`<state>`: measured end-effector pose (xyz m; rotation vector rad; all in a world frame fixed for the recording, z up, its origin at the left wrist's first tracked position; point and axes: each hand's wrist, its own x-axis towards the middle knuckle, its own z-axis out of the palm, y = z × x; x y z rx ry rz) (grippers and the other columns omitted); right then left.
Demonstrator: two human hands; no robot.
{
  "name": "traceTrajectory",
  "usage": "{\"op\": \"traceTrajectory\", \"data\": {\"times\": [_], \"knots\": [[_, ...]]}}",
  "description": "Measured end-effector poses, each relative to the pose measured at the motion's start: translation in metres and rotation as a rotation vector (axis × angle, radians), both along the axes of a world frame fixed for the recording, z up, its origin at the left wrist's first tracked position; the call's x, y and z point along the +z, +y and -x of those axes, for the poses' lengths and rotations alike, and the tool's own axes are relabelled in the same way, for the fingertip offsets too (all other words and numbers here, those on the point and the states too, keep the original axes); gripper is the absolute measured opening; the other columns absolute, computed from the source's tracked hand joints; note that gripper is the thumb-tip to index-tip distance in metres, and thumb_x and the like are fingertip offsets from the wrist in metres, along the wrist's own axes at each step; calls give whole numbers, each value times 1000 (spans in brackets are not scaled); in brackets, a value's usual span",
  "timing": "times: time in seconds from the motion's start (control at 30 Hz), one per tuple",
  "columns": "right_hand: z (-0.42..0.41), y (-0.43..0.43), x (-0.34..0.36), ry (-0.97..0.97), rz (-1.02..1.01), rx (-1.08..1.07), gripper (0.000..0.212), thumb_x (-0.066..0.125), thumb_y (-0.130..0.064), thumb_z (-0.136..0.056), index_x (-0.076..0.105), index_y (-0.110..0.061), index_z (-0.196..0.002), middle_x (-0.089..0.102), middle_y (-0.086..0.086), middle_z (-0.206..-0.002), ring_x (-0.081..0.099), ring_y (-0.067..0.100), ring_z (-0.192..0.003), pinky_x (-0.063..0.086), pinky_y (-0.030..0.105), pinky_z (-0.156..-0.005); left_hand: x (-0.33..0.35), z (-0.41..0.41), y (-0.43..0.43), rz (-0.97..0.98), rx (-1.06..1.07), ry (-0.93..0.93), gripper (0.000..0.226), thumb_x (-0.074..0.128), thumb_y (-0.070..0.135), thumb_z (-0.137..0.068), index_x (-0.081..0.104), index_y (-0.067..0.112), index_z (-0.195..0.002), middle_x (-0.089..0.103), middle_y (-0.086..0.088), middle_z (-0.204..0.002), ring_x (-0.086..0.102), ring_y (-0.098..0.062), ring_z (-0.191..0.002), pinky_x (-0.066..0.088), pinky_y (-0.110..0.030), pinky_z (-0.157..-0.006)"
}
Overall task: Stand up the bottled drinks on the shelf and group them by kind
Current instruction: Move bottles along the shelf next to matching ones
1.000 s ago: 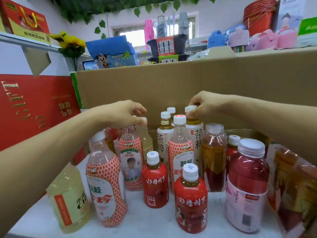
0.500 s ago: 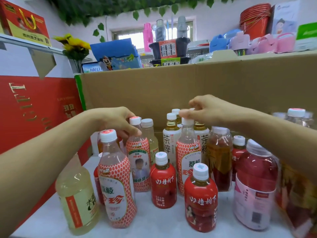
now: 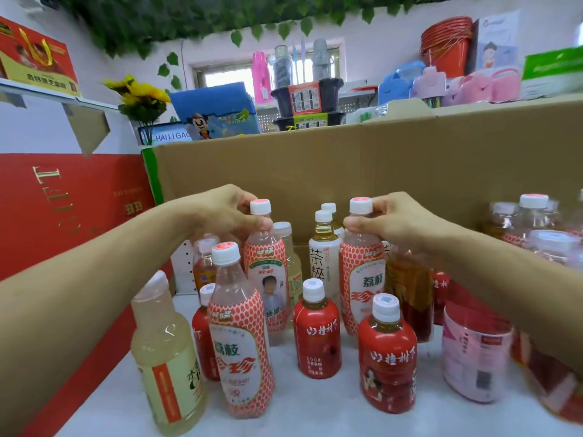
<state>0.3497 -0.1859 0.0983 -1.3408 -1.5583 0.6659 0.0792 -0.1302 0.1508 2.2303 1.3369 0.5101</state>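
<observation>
**Bottled drinks** of mixed kinds, all upright on the white shelf [image 3: 315, 414] in front of a brown cardboard box [image 3: 378, 171]. I hold two clear plastic lychee bottles with red-and-white honeycomb sleeves and white caps. My left hand [image 3: 220, 212] grips the back-left bottle [image 3: 266, 272]. My right hand [image 3: 397, 222] grips the centre bottle [image 3: 362, 279]. On each side the fingers [image 3: 255, 223] are curled round the neck just below the cap.

*Change:* a second ago the left hand covered its bottle's cap and the right hand was among the caps of the back row. Now each hand has settled on a neck and both caps show above it. I cannot tell whether either bottle has left the shelf.

*Meaning:* I judge that I am grouping two of one kind. A third honeycomb bottle [image 3: 241, 342] stands front left. The small red-sleeved bottles [image 3: 317, 339] and the white-labelled tea bottle [image 3: 323, 263] are still mixed in between the three.
</observation>
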Motion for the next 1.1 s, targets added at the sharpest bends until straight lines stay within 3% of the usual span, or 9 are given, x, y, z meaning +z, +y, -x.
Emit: {"op": "traceTrajectory", "data": {"times": [0.17,0.27,0.4,0.57,0.67,0.8,0.87,1.0,1.1], "knots": [[-1,-17,46,-34,-127,-4,23,71,-25,-89,70,-12,-108,72,1,-97,69,13,-88,53,30,-78,35,2,-19,-138,53,-121,26,71,37,-85,71,22,-106,74,0,-103,70,-18,-94,58,-37,-75],[2,-26,71,-57,-186,-7,29,67,-30,-91,68,-10,-112,71,-1,-98,67,9,-86,52,25,-73,56,-5,-35,-191,64,-229,35,69,43,-79,68,25,-108,73,2,-105,69,-16,-100,56,-39,-85],[6,-38,97,-41,-260,-41,32,69,-42,-88,70,-18,-109,74,-1,-101,72,16,-94,55,42,-93,78,-17,-56,-294,44,-404,20,67,43,-88,68,29,-103,73,8,-103,68,-10,-102,56,-41,-87],[15,-69,109,37,-364,-79,40,62,-43,-92,64,-14,-120,71,-1,-105,70,15,-95,56,39,-90,83,-36,-85,-326,-18,-709,27,61,44,-93,67,20,-106,72,4,-104,72,-7,-89,63,-37,-76],[15,-93,106,57,-437,-129,33,57,-45,-96,64,-16,-108,70,-1,-102,70,14,-92,58,35,-83,71,-48,-101,-293,-16,-832,47,54,50,-96,61,12,-123,69,-1,-110,71,-16,-92,61,-39,-81],[5,-127,86,63,-467,-192,31,51,-49,-98,59,-21,-90,70,4,-93,71,15,-79,57,33,-73,44,-67,-131,-128,-59,-996,41,44,50,-100,59,12,-105,72,-12,-103,70,-22,-80,62,-37,-75],[-1,-142,70,68,-440,-195,37,49,-51,-98,59,-16,-91,72,11,-94,72,16,-72,58,32,-69,26,-77,-148,-58,-57,-1004,41,43,50,-101,57,12,-104,71,-10,-94,70,-21,-73,62,-34,-67],[-15,-173,32,92,-365,-202,39,49,-50,-99,58,-12,-97,73,14,-93,70,14,-64,56,26,-58,-14,-100,-176,0,-70,-952,42,44,49,-101,59,10,-107,69,-8,-89,69,-21,-75,61,-32,-69],[-30,-195,6,74,-296,-225,44,47,-51,-99,59,-8,-102,73,12,-95,71,20,-70,59,37,-66,-41,-124,-195,36,-74,-946,43,46,44,-102,61,5,-107,70,-7,-82,67,-19,-69,59,-30,-64]]}}
